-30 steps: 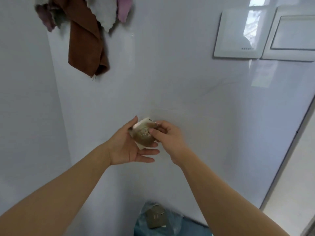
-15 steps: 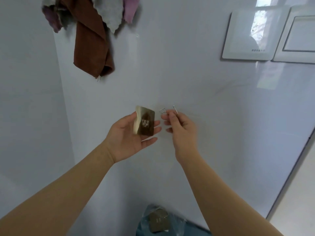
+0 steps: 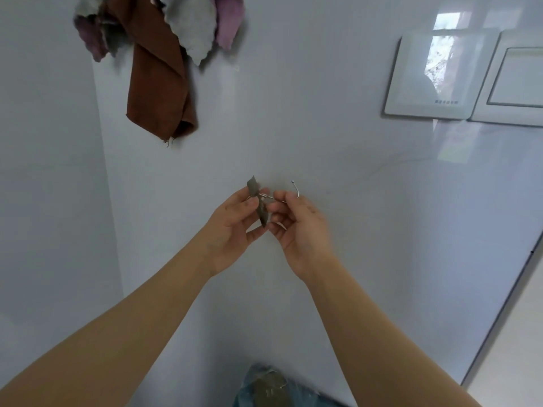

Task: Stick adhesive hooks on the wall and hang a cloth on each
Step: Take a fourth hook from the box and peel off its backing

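Note:
In front of the white wall [image 3: 293,127], my left hand [image 3: 232,227] pinches a square brownish adhesive pad [image 3: 260,202], turned edge-on to me. My right hand [image 3: 296,227] pinches a thin metal wire hook [image 3: 296,188] whose curved tip sticks up above my fingers; its straight end meets the pad's middle. Several cloths hang bunched at the upper left of the wall: a brown cloth [image 3: 160,83], a grey one [image 3: 191,24] and purple ones [image 3: 229,22].
Two white switch plates [image 3: 435,77] are mounted on the wall at the upper right. A clear plastic bag holding more pads [image 3: 273,389] lies below, at the bottom edge. A door frame edge [image 3: 499,318] runs diagonally at the right.
The pad has turned from facing me to edge-on. My right hand brought the wire hook from beside the pad up against its middle. Both hands rose slightly.

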The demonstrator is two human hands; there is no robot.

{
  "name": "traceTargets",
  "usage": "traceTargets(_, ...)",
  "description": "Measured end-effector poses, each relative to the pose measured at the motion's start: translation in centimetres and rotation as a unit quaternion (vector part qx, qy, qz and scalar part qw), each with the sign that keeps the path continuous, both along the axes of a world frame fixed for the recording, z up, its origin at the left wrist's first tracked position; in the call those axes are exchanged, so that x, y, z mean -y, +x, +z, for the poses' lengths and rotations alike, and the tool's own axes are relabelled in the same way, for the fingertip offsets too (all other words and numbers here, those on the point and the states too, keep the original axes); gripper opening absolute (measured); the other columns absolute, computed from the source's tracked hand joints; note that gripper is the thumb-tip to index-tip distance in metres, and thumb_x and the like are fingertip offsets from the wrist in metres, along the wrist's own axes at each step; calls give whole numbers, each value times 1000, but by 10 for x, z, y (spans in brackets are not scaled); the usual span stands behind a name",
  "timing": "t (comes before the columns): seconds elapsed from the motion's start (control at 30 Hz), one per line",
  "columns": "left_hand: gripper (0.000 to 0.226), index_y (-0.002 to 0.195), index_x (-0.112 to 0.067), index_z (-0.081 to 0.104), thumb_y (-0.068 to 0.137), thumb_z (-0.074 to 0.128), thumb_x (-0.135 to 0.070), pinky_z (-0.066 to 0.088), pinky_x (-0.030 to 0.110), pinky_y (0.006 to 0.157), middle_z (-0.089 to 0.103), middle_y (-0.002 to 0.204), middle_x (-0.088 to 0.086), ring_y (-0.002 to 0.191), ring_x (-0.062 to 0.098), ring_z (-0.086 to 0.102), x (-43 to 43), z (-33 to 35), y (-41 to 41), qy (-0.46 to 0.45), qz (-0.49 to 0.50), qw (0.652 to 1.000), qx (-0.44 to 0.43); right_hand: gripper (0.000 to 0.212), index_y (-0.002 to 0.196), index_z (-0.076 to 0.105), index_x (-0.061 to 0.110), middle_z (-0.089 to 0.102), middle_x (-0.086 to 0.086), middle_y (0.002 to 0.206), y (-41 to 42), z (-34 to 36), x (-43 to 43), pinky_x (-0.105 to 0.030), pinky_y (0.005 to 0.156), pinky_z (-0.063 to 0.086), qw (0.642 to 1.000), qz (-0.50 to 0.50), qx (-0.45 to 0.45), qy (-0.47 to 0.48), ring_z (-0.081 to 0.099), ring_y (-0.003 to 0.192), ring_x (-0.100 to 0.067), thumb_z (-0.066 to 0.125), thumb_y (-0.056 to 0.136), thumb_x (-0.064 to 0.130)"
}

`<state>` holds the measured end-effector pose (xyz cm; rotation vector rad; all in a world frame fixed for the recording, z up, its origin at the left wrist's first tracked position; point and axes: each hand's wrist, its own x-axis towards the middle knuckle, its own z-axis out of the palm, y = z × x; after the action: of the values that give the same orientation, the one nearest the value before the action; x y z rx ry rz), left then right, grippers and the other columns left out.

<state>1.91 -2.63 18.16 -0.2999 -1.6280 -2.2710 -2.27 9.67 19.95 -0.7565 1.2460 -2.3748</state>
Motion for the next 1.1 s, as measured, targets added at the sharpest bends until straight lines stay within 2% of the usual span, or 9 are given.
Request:
traceTargets(0.1,76,107,-25,61,39,90,-44,55,27,83,67,102,-7,93,8,65,2,-2,-2,10,-13,1000,-1,31,73,65,19,61,5,56,0,-2,2,-17,54,45,999,-22,-18,36,49,51,-6,45,96,10)
traceTargets(0.4,68,105,-22,62,46,89,-39,49,35,94,67,98,-5,94,13,64,5,-10,-4,14,3,1000,-1,25,76,56,15,61,7,50,-4,-7,3,-19,57,43,995,-37,-40,83,48,51,-8,44,93,2)
traceTargets(0.5,77,108,-18,61,42,89,-48,46,37,97,66,90,-2,91,13,64,5,-11,-5,-6,7,1000,1,23,77,58,13,58,6,48,-6,-7,4,-19,56,42,994,-39,-38,91,47,50,-9,45,91,-1)
traceTargets(0.6,93,121,-8,52,46,87,-50,45,42,99,64,85,0,89,17,62,5,-10,-5,-6,25,1000,-3,26,75,59,14,57,6,46,-6,-7,5,-19,56,42,993,-45,-44,100,49,47,-6,46,91,-1)
traceTargets(0.63,92,126,-6,48,53,84,-49,45,43,99,64,84,1,89,19,61,5,-10,-5,-4,31,1000,-3,26,74,59,14,57,6,46,-6,-7,5,-18,55,42,993,-46,-46,101,49,45,-5,46,91,-1)
traceTargets(0.73,65,125,-3,47,75,63,-41,49,39,92,64,89,2,89,19,62,2,-10,-3,-12,56,998,1,24,75,59,13,56,7,45,-5,-8,6,-16,52,43,991,-53,-58,107,48,43,-3,46,92,0)
traceTargets(0.83,49,111,-8,51,73,59,-39,55,31,80,66,101,4,85,15,67,-2,-10,-6,0,90,996,-5,22,79,61,12,56,5,45,-5,-8,7,-13,48,43,985,-77,-90,122,49,41,-2,47,91,-1)
traceTargets(0.97,44,114,-4,50,84,49,-35,49,31,69,61,99,12,74,18,61,-12,-7,-10,36,129,991,-6,25,76,60,17,59,8,53,-3,-9,9,-16,53,45,972,-112,-134,156,52,44,0,48,89,-1)
traceTargets(1.1,35,85,-6,57,96,31,-26,37,30,58,60,81,9,64,20,52,-27,1,-8,92,156,983,18,26,76,60,21,59,4,65,1,-12,12,-18,57,45,961,-129,-169,175,51,48,0,50,90,1)
